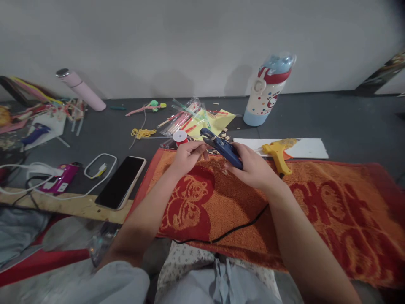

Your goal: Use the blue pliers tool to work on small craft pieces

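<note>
My right hand (253, 166) is wrapped round a dark blue hand tool with curved handles (221, 147), holding it over an orange and red towel (332, 211). My left hand (188, 156) is pinched at the tool's front end; whatever sits between its fingertips is too small to make out. A small red and white spool (180, 137) stands just beyond the left hand. A yellow glue gun (278, 153) lies on the towel's far edge to the right of my right hand, with a black cord (234, 230) trailing toward me.
A black phone (121, 181) lies left of the towel, beside white cables (38, 173) and a purple device (61, 177). A dotted water bottle (267, 93), a pink flask (84, 90), packets of sticks (186, 118), yellow paper (218, 122) and a white strip (303, 147) sit behind.
</note>
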Demonstrator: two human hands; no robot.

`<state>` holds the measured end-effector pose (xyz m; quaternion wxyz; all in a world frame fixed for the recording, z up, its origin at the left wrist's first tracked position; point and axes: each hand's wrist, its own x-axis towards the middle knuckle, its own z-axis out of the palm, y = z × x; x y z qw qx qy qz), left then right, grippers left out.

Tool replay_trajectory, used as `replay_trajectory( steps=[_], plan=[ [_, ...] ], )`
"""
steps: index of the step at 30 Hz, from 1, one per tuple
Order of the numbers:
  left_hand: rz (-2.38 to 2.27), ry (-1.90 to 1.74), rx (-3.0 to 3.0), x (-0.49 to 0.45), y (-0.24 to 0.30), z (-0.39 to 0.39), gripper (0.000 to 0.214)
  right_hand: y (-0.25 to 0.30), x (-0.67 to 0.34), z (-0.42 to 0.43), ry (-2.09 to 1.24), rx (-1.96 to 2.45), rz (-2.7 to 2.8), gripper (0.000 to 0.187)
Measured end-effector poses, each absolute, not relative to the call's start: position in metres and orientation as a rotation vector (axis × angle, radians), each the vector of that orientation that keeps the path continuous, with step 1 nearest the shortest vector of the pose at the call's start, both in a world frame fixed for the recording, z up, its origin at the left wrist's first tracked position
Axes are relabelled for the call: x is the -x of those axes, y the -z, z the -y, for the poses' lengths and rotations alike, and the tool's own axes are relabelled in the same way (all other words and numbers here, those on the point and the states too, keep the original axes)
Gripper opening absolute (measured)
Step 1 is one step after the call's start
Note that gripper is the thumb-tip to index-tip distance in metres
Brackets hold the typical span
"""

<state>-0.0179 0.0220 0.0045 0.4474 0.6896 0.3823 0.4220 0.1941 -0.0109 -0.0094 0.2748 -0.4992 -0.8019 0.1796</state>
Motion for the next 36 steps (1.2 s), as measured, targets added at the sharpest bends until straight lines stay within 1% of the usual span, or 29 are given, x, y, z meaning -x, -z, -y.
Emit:
replay_trajectory(
  steps=[6, 12, 21, 24, 30, 36],
  plan=[
    [-1.051, -1.064, -1.837, 0.0200, 0.0018, -0.0250, 0.048, 0.0083, -0.1916, 0.0125, -0.463, 1.389, 2.138, 0.053],
    [-1.127, -1.160, -1.968, 0.0212, -0.0012, -0.0262, 0.037, 0.0078, -0.1884, 0.0137, -0.467, 1.415, 2.162, 0.050],
    [-1.150, -1.204, -1.895, 0.0225, 0.0045, -0.0295, 0.024, 0.0075, -0.1873, 0.0152, -0.385, 1.477, 2.137, 0.051],
    [-1.149, -1.198, -1.881, 0.0235, 0.0053, -0.0298, 0.023, 0.0070, -0.1871, 0.0151, -0.376, 1.503, 2.134, 0.051],
    [-1.134, -1.233, -1.889, 0.0238, 0.0060, -0.0304, 0.026, 0.0050, -0.1868, 0.0159, -0.337, 1.538, 2.121, 0.044],
    [-1.154, -1.225, -1.851, 0.0243, 0.0068, -0.0306, 0.025, 0.0042, -0.1860, 0.0163, -0.381, 1.526, 2.117, 0.046]
  ],
)
